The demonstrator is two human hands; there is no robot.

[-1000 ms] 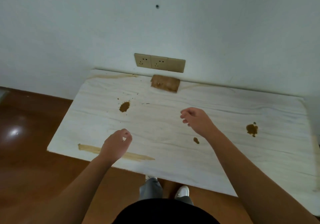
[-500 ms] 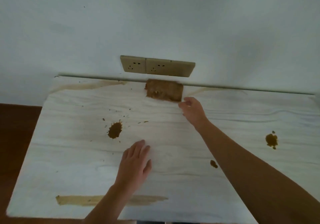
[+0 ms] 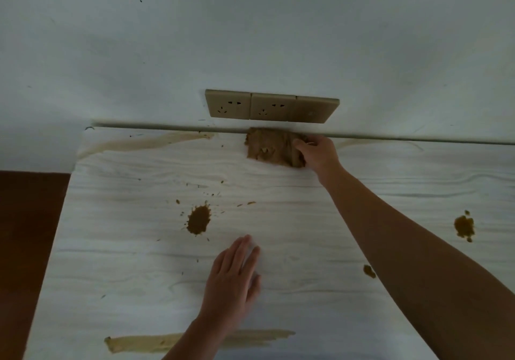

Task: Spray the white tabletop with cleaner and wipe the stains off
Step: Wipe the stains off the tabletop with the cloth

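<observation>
**Reaching for the cloth at the wall edge**

Head view: a white, wood-grained tabletop (image 3: 278, 181) butts against a pale wall, with dark brown floor (image 3: 28, 234) showing at the left. Our right hand (image 3: 317, 155) has its fingers closed on the right end of a brown cloth (image 3: 270, 148) that lies crumpled at the far edge of the tabletop, directly under the sockets. Our left hand (image 3: 237, 276) is open and flat, palm down on the tabletop, holding nothing.

Counting what we see: one cloth; three beige plates in the socket strip (image 3: 271, 106), two with visible holes and the third plain. We count three dark blots: a large splat (image 3: 198, 220) near the middle, ringed with fine specks, a second blot (image 3: 464, 226) at the far right, and a small spot (image 3: 369, 271) beside our right forearm. There are also pale smears: one long streak (image 3: 156, 341) near the front edge, one arcing along the back left (image 3: 145, 142), and a fainter one at the back right. No spray bottle is in view.

Risks, as we judge them: the cloth already looks heavily soiled, so wiping with it could spread brown residue instead of lifting it. Spraying so near the sockets could wet them. Our right forearm, reaching across the tabletop, passes near the small spot and could drag through it.
</observation>
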